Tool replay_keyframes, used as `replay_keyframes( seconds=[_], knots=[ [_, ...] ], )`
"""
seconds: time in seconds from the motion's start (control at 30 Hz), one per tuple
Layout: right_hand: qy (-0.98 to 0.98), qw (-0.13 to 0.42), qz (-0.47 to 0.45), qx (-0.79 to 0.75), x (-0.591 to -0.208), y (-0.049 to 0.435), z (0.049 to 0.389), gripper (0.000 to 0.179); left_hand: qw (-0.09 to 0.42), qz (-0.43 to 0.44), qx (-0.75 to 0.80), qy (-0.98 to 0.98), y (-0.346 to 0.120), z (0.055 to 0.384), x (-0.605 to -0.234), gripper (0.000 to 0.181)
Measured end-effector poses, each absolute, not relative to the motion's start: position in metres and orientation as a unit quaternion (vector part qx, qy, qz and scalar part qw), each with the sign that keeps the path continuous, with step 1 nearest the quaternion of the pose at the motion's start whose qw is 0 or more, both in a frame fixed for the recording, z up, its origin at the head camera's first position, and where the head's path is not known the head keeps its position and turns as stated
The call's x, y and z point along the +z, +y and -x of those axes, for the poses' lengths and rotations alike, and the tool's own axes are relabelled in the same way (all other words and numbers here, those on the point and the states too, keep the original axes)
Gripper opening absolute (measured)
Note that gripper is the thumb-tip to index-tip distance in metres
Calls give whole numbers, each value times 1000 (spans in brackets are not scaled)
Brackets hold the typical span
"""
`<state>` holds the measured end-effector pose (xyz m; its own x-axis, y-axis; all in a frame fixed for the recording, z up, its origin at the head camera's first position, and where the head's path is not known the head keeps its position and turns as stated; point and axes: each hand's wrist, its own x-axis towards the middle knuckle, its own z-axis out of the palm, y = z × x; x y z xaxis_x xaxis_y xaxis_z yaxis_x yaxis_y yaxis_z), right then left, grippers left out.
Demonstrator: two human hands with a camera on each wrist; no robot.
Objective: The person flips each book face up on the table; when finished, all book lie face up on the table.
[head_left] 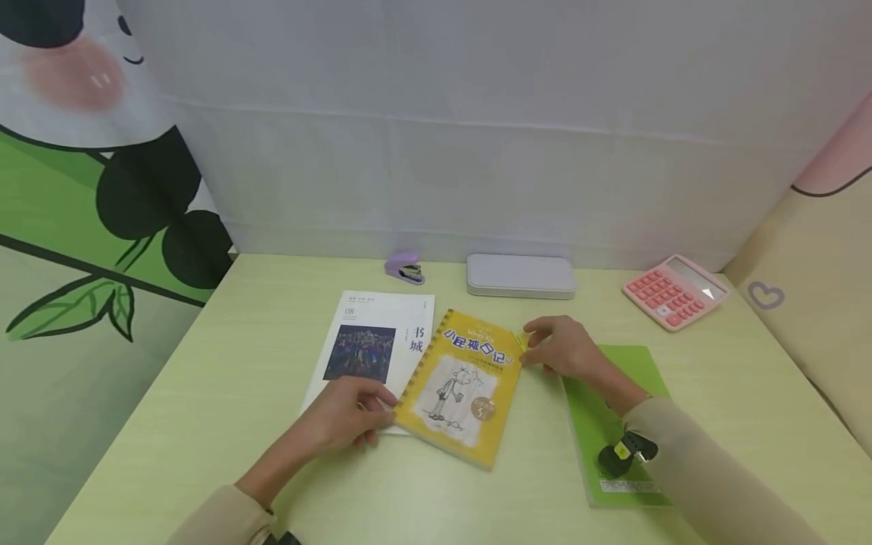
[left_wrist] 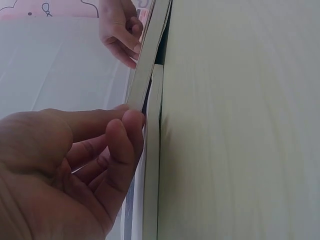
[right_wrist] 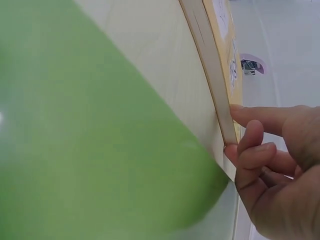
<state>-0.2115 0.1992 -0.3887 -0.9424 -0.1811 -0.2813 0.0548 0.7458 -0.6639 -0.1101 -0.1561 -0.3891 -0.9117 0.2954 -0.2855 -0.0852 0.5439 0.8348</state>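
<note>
A yellow book (head_left: 453, 386) with a cartoon figure on its cover lies tilted between both hands. My left hand (head_left: 344, 412) pinches its lower left edge between thumb and fingers. At the upper right edge, my right hand (head_left: 562, 348) grips it, thumb on the cover and a fingertip under the edge in the right wrist view. The yellow book overlaps the right side of a white magazine (head_left: 364, 310) with a dark picture. In the left wrist view, the yellow book's page block (left_wrist: 142, 82) slants up over the magazine, with a dark gap between them.
A green book (head_left: 586, 424) lies under my right forearm. Along the back stand a purple stapler (head_left: 405, 267), a pale flat case (head_left: 521, 274) and a pink calculator (head_left: 676, 291). A white cloth (head_left: 477, 151) hangs behind the table.
</note>
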Motion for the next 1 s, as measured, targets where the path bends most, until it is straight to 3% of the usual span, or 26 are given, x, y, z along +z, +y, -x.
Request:
replay_keyframes(
  seconds=[0.47,0.8,1.0],
  knots=[
    [926,158,-2,-343,-389,200,212,55,219,-82,479,846,-146,111,-387,48],
    [916,241,38,-318,-385,206,212,94,216,-99,457,857,-136,117,-391,55],
    [899,272,44,-340,-385,212,214,102,207,-97,423,877,-124,121,-393,56]
  ],
)
